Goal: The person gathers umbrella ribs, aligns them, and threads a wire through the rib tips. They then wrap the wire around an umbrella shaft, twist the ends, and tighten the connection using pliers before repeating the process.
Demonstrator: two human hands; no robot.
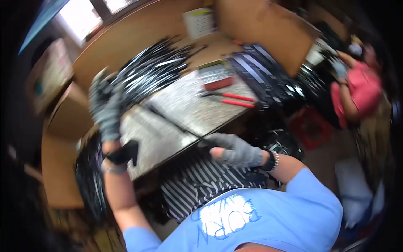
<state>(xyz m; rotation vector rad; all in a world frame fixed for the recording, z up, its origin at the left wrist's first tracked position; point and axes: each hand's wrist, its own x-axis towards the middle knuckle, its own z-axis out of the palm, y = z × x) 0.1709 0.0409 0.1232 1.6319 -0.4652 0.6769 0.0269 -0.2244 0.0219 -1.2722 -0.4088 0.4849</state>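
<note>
My right hand (237, 150), in a grey glove with bare thumb tip, is closed on the end of a thin dark strip (178, 125). The strip slants away to the left over the pale worktop (191, 98). Raised at the left is my gloved left hand (105, 103), blurred, with its fingers apart and nothing seen in them. Beside it lies a heap of long, shiny dark strips (155, 69). Red-handled pliers or cutters (235, 99) rest on the worktop, near an open box of small metallic pieces with a red front (216, 82).
Bundled dark strips (262, 73) lie at the worktop's right end. Cardboard panels (268, 29) wall the back, where a white box (199, 23) stands. On the right, a person in a red top (357, 94) handles dark strips. A cardboard box (69, 111) stands left.
</note>
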